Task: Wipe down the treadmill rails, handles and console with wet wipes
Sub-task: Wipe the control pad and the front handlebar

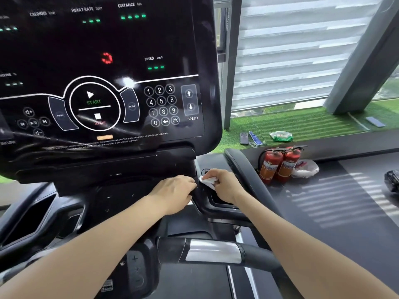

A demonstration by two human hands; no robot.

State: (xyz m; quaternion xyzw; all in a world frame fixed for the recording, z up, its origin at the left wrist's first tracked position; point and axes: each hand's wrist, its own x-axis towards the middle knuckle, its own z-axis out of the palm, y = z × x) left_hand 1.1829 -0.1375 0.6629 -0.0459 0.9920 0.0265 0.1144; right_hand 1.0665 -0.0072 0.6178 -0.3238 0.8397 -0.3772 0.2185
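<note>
Handlebar point(213, 251) below; right hand point(224, 184) grips crumpled white wipe point(207, 181).

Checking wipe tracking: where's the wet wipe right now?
In the head view the wet wipe is right of centre, held in the right hand against the tray edge just below the console, beside the left hand.

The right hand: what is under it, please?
Under the right hand a white wet wipe shows, held against the black tray beside the console. The palm covers the rest of the wipe and the surface below.
</note>
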